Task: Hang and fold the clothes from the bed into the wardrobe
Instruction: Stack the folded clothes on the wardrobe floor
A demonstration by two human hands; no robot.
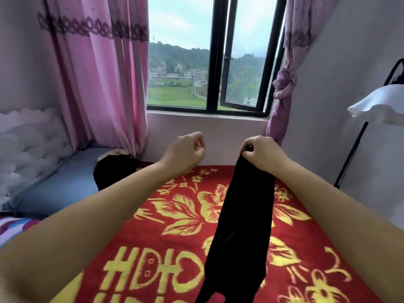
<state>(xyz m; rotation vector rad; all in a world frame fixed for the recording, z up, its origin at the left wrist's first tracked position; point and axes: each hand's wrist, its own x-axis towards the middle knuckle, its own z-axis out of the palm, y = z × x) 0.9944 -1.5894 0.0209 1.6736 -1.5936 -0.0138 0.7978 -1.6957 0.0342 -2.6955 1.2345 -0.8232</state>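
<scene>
A long black garment [244, 219] hangs down over the bed, held up at its top end by my right hand [260, 150], which pinches the fabric. My left hand [188, 149] is raised beside it, about a hand's width to the left, with fingers curled into a loose fist and nothing in it. Under both arms lies the bed's red blanket [175, 226] with yellow flowers. A second dark garment [113, 171] lies bunched near the blue pillow [59, 184] at the bed's far left.
Straight ahead is a window [209, 62] with pink curtains [98, 73] on both sides. A padded white headboard [28, 145] is at the left. At the right stands a black rack [360, 138] with a white garment [380, 103] on it.
</scene>
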